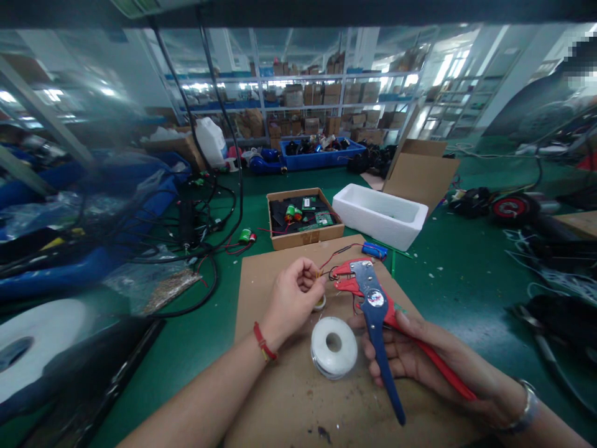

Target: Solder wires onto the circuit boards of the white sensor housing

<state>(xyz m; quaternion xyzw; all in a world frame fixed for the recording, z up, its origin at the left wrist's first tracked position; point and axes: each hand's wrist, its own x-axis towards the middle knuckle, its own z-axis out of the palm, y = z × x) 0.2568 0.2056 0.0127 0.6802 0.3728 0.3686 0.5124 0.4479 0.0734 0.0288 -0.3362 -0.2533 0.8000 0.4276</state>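
Observation:
My right hand point(405, 351) is wrapped round the handles of a pair of wire strippers point(374, 300), with red jaws and one blue and one red handle. The jaws point left and stand apart. Close to them, my left hand point(298, 289) pinches a thin wire point(326, 272) between thumb and fingers. Thin red and black leads reach from there towards a blue cylindrical battery point(374, 251) on the cardboard sheet point(261, 274). Just below my left hand lies a small pale ring-shaped roll point(319, 303), partly hidden. A white spool of solder-like wire point(334, 367) rests between my forearms.
A shallow cardboard box point(308, 238) with circuit boards stands beyond the sheet, beside a white foam box point(377, 214). Black cables point(217, 261) hang and coil at left. A large white reel point(41, 336) sits at near left. Another person point(532, 106) is at far right.

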